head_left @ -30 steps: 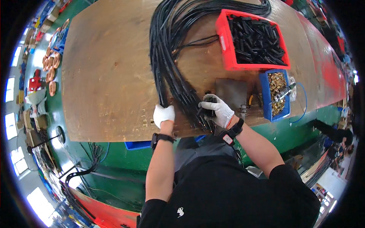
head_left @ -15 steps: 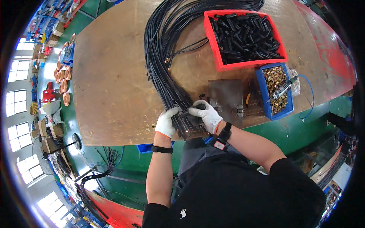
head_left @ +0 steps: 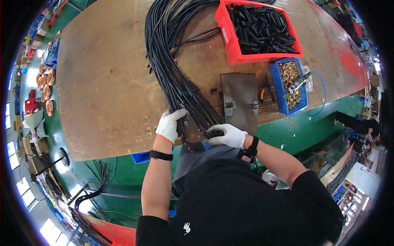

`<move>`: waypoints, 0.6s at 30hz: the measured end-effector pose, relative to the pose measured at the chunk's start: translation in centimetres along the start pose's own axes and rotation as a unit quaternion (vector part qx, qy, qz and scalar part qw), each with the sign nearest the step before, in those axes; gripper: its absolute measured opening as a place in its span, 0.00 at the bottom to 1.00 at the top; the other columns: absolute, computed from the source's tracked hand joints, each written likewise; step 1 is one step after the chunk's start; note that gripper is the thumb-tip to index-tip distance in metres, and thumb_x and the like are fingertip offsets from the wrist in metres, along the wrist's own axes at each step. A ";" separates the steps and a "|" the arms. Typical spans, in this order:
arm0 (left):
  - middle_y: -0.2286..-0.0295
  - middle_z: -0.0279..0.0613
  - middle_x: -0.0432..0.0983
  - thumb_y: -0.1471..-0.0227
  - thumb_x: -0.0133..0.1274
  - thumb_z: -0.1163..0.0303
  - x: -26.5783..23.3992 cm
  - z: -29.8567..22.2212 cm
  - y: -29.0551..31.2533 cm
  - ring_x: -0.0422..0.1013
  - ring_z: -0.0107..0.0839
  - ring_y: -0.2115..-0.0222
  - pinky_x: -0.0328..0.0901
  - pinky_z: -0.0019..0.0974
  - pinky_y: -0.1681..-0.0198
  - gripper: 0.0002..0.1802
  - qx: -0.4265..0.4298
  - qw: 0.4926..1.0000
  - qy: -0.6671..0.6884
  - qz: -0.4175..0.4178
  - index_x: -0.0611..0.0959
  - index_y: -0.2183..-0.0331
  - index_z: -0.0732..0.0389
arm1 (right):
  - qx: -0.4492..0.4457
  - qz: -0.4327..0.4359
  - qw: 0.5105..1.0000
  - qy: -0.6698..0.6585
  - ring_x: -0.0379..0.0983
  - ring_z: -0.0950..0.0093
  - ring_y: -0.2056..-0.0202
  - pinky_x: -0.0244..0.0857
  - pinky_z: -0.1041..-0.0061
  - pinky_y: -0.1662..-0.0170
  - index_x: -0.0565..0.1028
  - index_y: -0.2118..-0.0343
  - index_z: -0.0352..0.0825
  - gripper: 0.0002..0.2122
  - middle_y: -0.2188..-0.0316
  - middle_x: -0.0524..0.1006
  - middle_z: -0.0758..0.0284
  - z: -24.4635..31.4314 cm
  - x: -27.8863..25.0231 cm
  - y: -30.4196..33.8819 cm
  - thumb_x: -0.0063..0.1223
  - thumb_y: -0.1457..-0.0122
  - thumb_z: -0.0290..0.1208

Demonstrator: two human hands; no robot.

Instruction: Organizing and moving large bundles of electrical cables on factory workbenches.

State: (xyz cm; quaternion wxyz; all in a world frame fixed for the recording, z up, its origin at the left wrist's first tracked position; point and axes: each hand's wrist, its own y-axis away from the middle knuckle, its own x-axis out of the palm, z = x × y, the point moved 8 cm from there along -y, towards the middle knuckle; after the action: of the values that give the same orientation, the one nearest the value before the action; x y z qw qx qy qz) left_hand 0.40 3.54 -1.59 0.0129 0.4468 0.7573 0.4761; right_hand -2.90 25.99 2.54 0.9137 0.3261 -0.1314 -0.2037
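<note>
A thick bundle of black cables (head_left: 164, 65) runs down the wooden table to its near edge, the cut ends fanning out there, some with coppery tips. At the bundle's left side is my left hand (head_left: 170, 125), in a white knit glove, thumb laid over the cables and the other fingers partly hidden. My right hand (head_left: 230, 136), gloved too, is closed around some black sleeves (head_left: 214, 133) just right of the cable ends. How many it holds I cannot make out. Similar black tubular sleeves fill a red bin (head_left: 232, 51) at the far right.
A blue bin (head_left: 280, 92) of small brass-coloured fittings stands below the red one, with a pneumatic tool (head_left: 297, 84) and its blue hose lying over it. Left of that are a dark metal plate (head_left: 239, 88) and yellow-handled pliers (head_left: 262, 94). A standing fan (head_left: 62, 156) is at left.
My right hand has drawn back off the cables toward the table's near edge, still holding dark sleeves. The cable ends are more exposed now. The whole view has shifted somewhat.
</note>
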 end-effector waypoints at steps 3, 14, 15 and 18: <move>0.65 0.37 0.83 0.45 0.64 0.76 -0.2 -0.2 0.1 0.78 0.31 0.70 0.74 0.38 0.65 0.13 0.027 0.999 -0.023 0.000 0.85 0.56 0.60 | 0.051 -0.003 0.999 -0.014 0.79 0.77 0.54 0.71 0.74 0.46 0.80 0.43 0.29 0.25 0.56 0.86 0.62 -0.1 0.6 1.5 0.70 0.40 0.38; 0.63 0.38 0.85 0.47 0.66 0.77 -1.3 0.6 -0.9 0.79 0.31 0.67 0.75 0.37 0.61 0.16 0.058 0.997 -0.044 0.004 0.85 0.55 0.63 | 0.084 -0.029 0.995 -0.038 0.80 0.79 0.59 0.73 0.75 0.53 0.82 0.47 0.30 0.22 0.62 0.86 0.68 0.3 2.2 2.3 0.69 0.39 0.38; 0.64 0.38 0.85 0.48 0.66 0.77 -1.0 0.4 -0.9 0.79 0.31 0.68 0.75 0.37 0.62 0.17 0.062 0.997 -0.047 0.004 0.85 0.55 0.63 | 0.091 -0.036 0.994 -0.039 0.80 0.78 0.59 0.74 0.75 0.53 0.82 0.48 0.29 0.22 0.62 0.86 0.66 0.2 2.2 1.9 0.69 0.40 0.39; 0.65 0.39 0.85 0.49 0.67 0.75 -0.3 -0.6 0.1 0.79 0.32 0.70 0.75 0.37 0.64 0.17 0.058 0.995 -0.076 -0.010 0.85 0.55 0.63 | 0.080 -0.057 0.995 0.024 0.82 0.75 0.60 0.74 0.72 0.53 0.83 0.50 0.27 0.22 0.63 0.87 0.61 0.5 2.2 0.3 0.68 0.41 0.41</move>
State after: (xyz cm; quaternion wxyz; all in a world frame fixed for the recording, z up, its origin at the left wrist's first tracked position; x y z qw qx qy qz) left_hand 0.40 2.96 -1.28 0.0490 0.4742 0.7848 0.3960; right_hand -1.07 24.91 3.30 0.8743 0.4102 -0.1066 -0.2365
